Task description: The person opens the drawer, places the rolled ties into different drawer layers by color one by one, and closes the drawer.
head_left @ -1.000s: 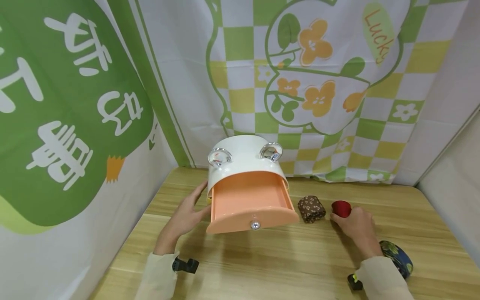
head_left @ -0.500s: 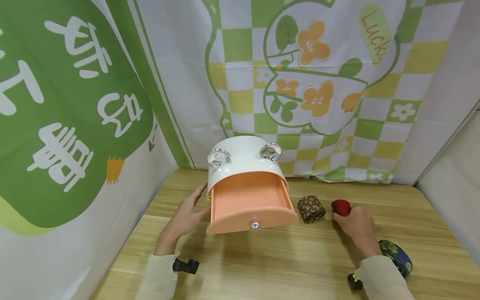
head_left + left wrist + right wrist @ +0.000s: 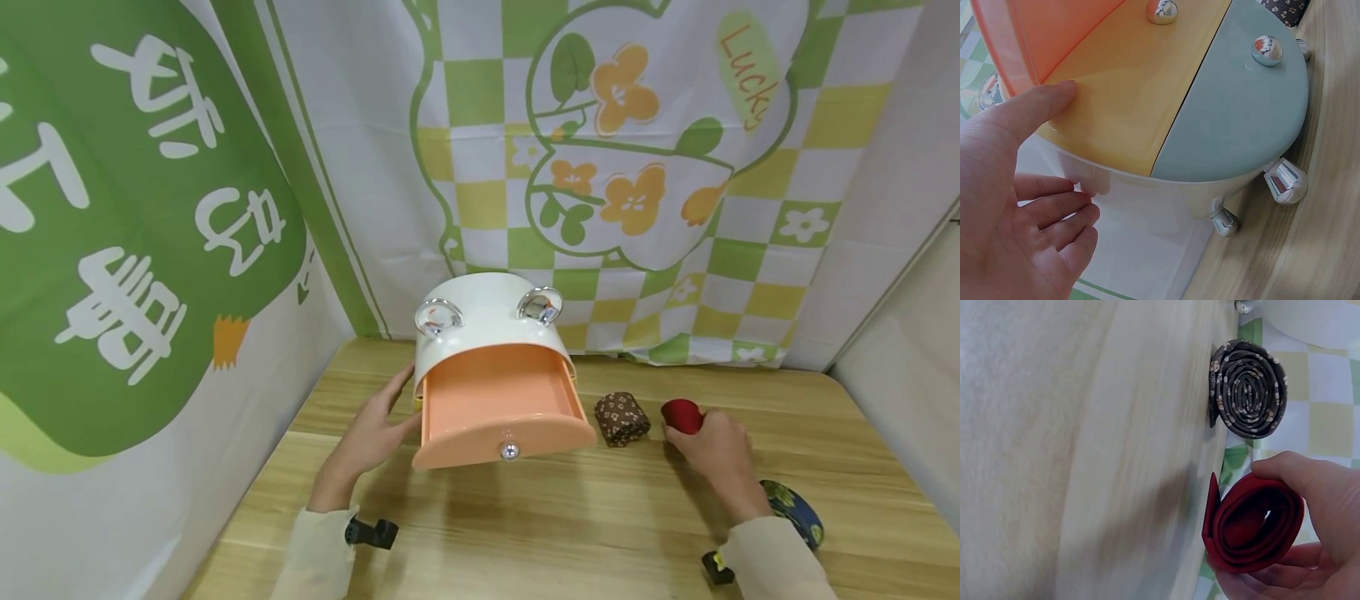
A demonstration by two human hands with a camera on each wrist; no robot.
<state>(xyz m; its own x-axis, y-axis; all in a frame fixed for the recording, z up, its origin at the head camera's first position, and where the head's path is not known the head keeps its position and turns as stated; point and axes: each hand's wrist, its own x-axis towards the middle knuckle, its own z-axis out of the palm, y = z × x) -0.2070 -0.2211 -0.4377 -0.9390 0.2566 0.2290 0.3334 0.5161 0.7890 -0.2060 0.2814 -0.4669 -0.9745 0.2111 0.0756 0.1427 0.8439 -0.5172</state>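
Note:
My right hand (image 3: 718,450) grips a rolled-up red necktie (image 3: 681,416), its thumb on one side and fingers round the other. In the right wrist view, the red roll (image 3: 1254,525) shows its coiled end, with a loose flap standing off its side. My left hand (image 3: 375,433) rests at the left side of a white rounded drawer box (image 3: 483,304); its thumb lies on the yellow drawer front (image 3: 1129,87), its loosely bent fingers by the white side wall. An orange drawer (image 3: 498,387) with a silver knob is pulled out, nothing inside it.
A rolled brown floral necktie (image 3: 622,418) lies between box and right hand. Partly behind the right sleeve is a rolled dark blue floral one (image 3: 797,510). Below the yellow drawer, a blue-green drawer front (image 3: 1235,106) is closed. A printed curtain (image 3: 480,200) hangs behind the wooden table (image 3: 525,533).
My right wrist has shifted slightly, and the red roll has turned a little in the fingers. The left hand and the drawer box stay put.

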